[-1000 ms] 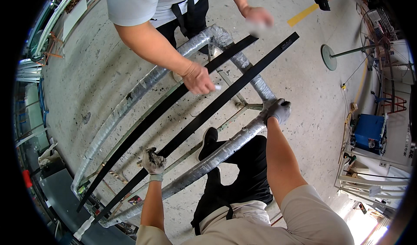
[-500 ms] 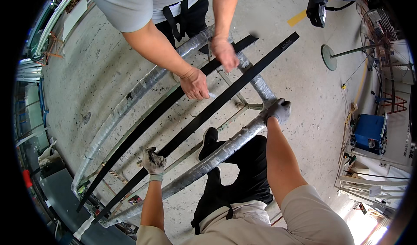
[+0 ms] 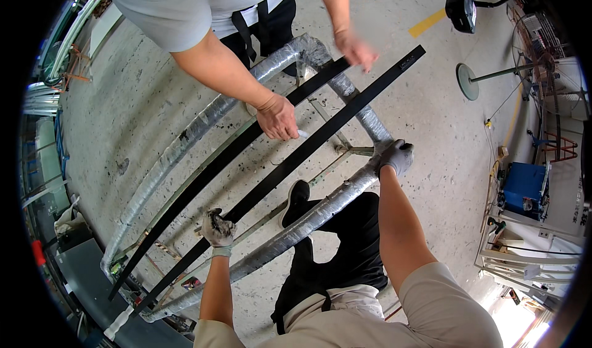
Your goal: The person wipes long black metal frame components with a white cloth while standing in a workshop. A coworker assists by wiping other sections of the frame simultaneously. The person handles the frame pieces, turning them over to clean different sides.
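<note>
Two long black bars lie side by side across a frame (image 3: 320, 207) wrapped in silvery plastic film. My left hand (image 3: 218, 229), in a stained light glove, is closed around the nearer black bar (image 3: 290, 161) toward its lower left part. My right hand (image 3: 394, 157), in a grey glove, grips the near right corner of the wrapped frame. Opposite me, a co-worker's hand (image 3: 277, 118) rests by the farther black bar (image 3: 246, 137) and pinches a small white piece (image 3: 302, 134). The co-worker's other hand (image 3: 357, 50), blurred, is over that bar's upper end.
A dark grey bench surface (image 3: 80, 280) stands at the lower left. Along the right are a round-based stand fan (image 3: 467, 81), a blue box (image 3: 522, 187) and racked pale profiles (image 3: 530, 265). A black device (image 3: 462, 8) juts in at the upper right.
The co-worker's blurred hand has moved right and away from me, to the far end of the farther bar. Both my hands stay where they were, and the nearer bar has hardly shifted.
</note>
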Demonstrator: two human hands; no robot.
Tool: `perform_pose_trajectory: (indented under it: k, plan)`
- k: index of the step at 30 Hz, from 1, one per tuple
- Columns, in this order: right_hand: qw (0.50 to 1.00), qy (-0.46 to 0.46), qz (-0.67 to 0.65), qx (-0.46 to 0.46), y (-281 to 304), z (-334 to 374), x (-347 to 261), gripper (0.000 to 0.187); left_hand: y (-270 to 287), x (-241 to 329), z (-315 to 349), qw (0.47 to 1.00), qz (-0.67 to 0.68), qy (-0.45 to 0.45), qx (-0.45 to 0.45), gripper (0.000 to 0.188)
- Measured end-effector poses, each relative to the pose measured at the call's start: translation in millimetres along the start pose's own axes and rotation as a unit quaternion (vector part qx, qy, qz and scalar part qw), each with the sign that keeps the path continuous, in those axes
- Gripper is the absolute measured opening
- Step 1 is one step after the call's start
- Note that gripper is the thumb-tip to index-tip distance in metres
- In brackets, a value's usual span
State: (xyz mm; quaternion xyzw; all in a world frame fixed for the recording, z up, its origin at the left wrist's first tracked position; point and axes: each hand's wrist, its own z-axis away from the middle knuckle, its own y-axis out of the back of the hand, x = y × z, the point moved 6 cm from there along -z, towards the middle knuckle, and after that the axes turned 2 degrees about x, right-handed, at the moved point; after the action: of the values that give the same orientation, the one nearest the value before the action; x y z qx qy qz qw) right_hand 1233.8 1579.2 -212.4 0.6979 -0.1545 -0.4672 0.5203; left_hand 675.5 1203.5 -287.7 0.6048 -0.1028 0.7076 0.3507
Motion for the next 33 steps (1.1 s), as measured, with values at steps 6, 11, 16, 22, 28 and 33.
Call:
perform_pose_trajectory:
  k: [6, 11, 16, 22, 28, 33]
  plan:
    - [1.0, 0.0, 0.009, 0.004, -1, -2, 2, 0.036, -9, 33, 9, 1.0, 0.001, 0.029, -0.007, 0.014]
    - [1.0, -0.001, 0.007, 0.001, 2, 1, -2, 0.036, -14, 59, 10, 0.964, -0.178, -0.199, -0.006, 0.028]
    - [1.0, 0.002, 0.011, 0.006, 0, -2, 1, 0.035, -11, 36, 5, 0.99, -0.085, -0.111, -0.022, 0.035]
    - [1.0, 0.0, 0.008, 0.0, 1, 0, -1, 0.035, -7, 12, 1, 1.0, -0.003, -0.014, -0.009, 0.045]
    - [1.0, 0.0, 0.01, -0.003, 0, -1, 2, 0.034, -7, 13, 0, 0.997, -0.055, -0.057, -0.007, 0.047]
    - [1.0, 0.009, 0.001, 0.005, 3, 1, -3, 0.038, 2, -9, -4, 1.0, -0.019, -0.019, -0.011, 0.045]
